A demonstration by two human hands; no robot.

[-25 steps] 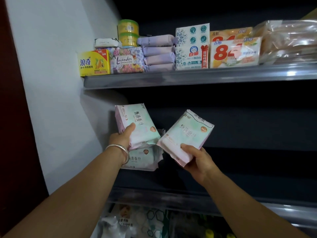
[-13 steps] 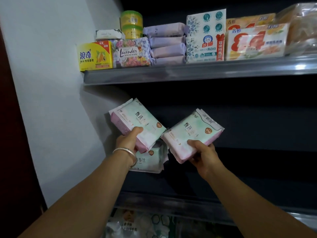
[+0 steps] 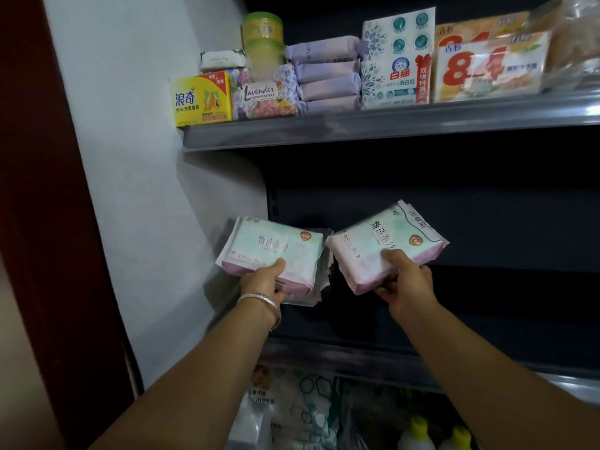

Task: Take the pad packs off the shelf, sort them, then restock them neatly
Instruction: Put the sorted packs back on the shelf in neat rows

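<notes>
Your left hand [image 3: 264,279] grips one pad pack [image 3: 271,251] by its lower edge, thumb on the printed face, fingers curled beneath. This left pack is held nearly level at the left end of the middle shelf [image 3: 357,352], close to the white side wall [image 3: 136,190]. More packs of the same kind [image 3: 319,287] lie directly under and behind it; only their edges show, so you cannot count them.

Your right hand [image 3: 402,280] grips a second pad pack [image 3: 386,245], thumb pressed on the face and fingers wrapped under the pink lower edge. This right pack is tilted, its right end raised, and it is held in the air in front of the dark shelf back. The near corners of the two packs are just beside one another; contact cannot be confirmed.

A silver bangle [image 3: 259,302] sits on your left wrist.

The upper shelf [image 3: 389,125] carries a yellow soap box [image 3: 203,99], a Lavender pack [image 3: 264,92], a stack of purple wrapped packs [image 3: 328,79], a green-lidded jar [image 3: 263,40], a white floral soap pack [image 3: 397,60] and a pack printed 84 [image 3: 487,69].

Below the middle shelf stand bagged goods [image 3: 302,414] and yellow-capped bottles [image 3: 418,430].
</notes>
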